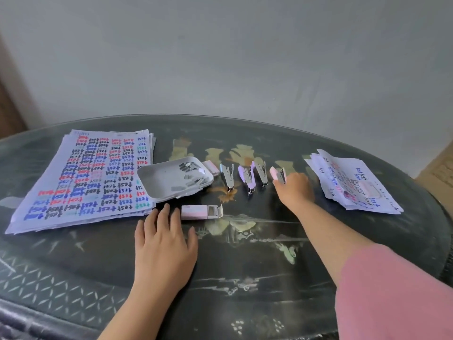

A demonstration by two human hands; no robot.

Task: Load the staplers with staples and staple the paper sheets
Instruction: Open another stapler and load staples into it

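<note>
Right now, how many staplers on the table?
4, in a row right of the tray: leftmost stapler, second stapler, third stapler, rightmost stapler at the right hand. A pink item on the right papers could be another.

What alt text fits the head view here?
A person's right hand touches the rightmost stapler of four opened ones in a row on a dark table. The left hand lies flat beside an open staple box, near a white tray of loose staple strips. A large stack of handwritten sheets lies at left, a smaller stack at right.
</note>
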